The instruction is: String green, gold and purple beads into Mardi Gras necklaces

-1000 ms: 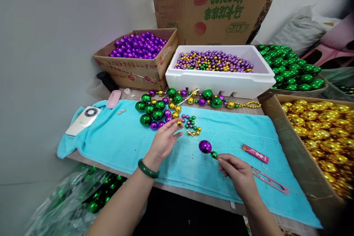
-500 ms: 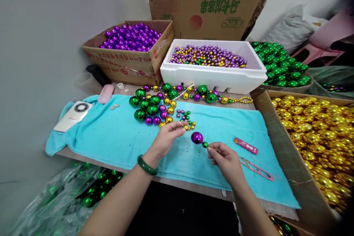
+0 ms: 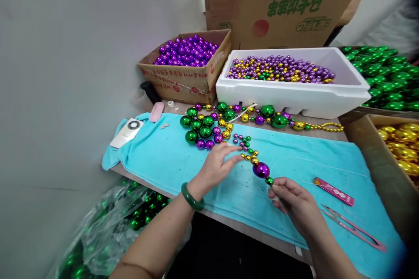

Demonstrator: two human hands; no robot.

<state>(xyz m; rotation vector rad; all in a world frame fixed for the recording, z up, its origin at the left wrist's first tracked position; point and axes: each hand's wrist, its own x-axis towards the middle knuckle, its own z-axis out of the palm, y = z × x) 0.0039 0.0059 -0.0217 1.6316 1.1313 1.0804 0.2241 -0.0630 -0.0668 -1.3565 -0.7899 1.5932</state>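
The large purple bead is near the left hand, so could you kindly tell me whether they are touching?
Apart: the head view shows small gold beads and blue towel in the gap between the left hand and the large purple bead.

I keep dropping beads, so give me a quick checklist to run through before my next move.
1. Right hand pinching at the green bead: ok.
2. Purple bead lined up next to the green bead: ok.
3. Left hand near the small gold beads: ok, thumb and finger slightly apart.
4. Thread free of tangles: cannot tell, too fine to follow all along.
5. Scissors out of both hands: ok, lying on the towel.
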